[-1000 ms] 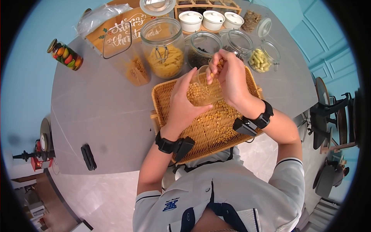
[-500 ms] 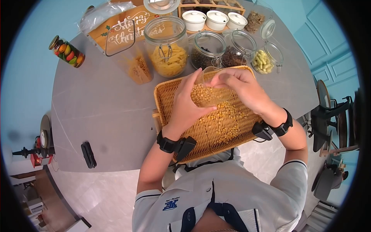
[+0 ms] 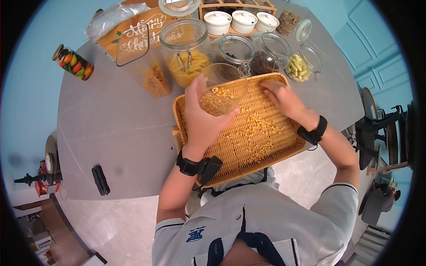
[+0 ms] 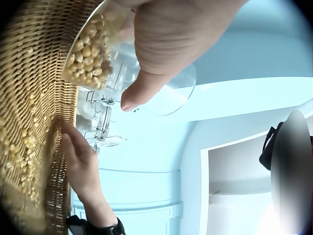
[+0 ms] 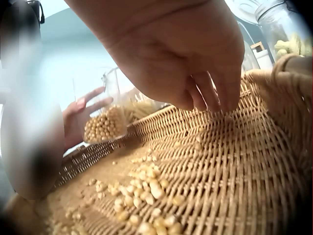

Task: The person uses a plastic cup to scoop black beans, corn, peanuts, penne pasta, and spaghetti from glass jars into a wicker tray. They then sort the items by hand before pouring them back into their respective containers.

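Observation:
My left hand point(image 3: 199, 122) grips a clear container point(image 3: 230, 88) from its left side, holding it tilted over the left part of the wicker basket point(image 3: 217, 166). Corn kernels point(image 4: 88, 61) fill the container's lower part. My right hand point(image 3: 288, 101) is inside the basket at its far right corner. Its fingers point(image 5: 215, 95) hang bent downward with small gaps between them, tips close to the woven floor, and nothing shows in them. Loose kernels point(image 3: 259, 126) lie scattered over the basket's middle and right side.
Behind the basket stand a pasta jar point(image 3: 186, 57), open jars of dark contents point(image 3: 266, 62) and a jar of pale green pieces point(image 3: 298, 68). A clear bin point(image 3: 155, 80) is at the left. White lidded pots point(image 3: 243, 22) stand further back. A black object point(image 3: 100, 181) lies at the table's left.
My right hand has moved from the container's mouth down to the basket's far right corner. My left hand has shifted the container left, and its mouth is now turned farther up and away.

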Action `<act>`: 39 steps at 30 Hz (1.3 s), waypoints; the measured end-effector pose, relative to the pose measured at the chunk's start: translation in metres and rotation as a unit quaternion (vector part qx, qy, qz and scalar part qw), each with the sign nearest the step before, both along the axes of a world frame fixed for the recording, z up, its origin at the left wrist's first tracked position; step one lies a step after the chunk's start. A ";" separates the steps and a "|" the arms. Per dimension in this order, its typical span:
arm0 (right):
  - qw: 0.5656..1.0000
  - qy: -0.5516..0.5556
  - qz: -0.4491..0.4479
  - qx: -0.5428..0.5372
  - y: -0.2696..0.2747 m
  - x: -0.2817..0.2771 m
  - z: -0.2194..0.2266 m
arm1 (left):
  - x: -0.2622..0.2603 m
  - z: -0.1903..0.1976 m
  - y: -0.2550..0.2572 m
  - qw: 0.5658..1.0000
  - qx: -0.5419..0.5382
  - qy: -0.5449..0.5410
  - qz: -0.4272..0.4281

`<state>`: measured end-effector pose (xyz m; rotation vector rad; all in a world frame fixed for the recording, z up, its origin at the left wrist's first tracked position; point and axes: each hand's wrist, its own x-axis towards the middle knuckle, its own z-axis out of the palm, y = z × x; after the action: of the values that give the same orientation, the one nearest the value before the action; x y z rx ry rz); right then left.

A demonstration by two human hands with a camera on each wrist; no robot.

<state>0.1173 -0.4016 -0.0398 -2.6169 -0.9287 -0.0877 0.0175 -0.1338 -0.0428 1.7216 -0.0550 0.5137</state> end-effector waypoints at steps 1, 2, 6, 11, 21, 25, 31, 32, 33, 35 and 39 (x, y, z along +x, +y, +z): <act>1.000 0.011 0.007 -0.010 0.003 -0.003 0.001 | 0.000 0.001 0.000 1.000 0.002 -0.004 0.006; 1.000 0.011 0.024 -0.011 0.006 -0.005 -0.002 | -0.001 0.004 0.000 1.000 0.005 -0.007 0.013; 0.996 -0.003 0.087 -0.033 0.013 -0.018 -0.012 | -0.001 0.007 -0.001 0.999 0.016 -0.027 0.029; 0.988 0.029 0.128 -0.087 0.023 -0.046 0.002 | -0.001 0.005 0.001 0.999 0.016 -0.027 0.024; 0.965 -0.065 0.255 -0.007 0.048 -0.023 -0.013 | 0.000 0.003 0.000 1.000 0.000 -0.011 0.012; 0.974 -0.003 0.221 -0.040 0.035 -0.031 0.005 | -0.001 0.005 0.001 1.000 -0.002 -0.012 0.016; 0.999 0.013 -0.027 -0.034 0.016 -0.016 0.008 | -0.001 0.004 0.001 1.000 0.004 -0.007 0.018; 0.997 -0.005 -0.059 -0.052 0.013 -0.013 0.003 | -0.001 0.004 0.001 1.000 0.003 -0.004 0.017; 0.996 0.015 -0.063 -0.063 0.009 -0.011 -0.005 | 0.000 0.004 0.000 1.000 0.003 -0.001 0.015; 0.998 0.016 -0.054 -0.039 0.007 -0.014 -0.015 | -0.001 0.007 0.000 1.000 0.000 0.006 0.006; 0.999 0.041 -0.004 -0.017 0.013 -0.030 -0.008 | -0.001 0.007 0.000 1.000 0.005 0.004 -0.002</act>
<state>0.0876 -0.3885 -0.0475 -2.6335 -0.8991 0.0324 0.0163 -0.1334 -0.0361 1.7328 -0.0553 0.5032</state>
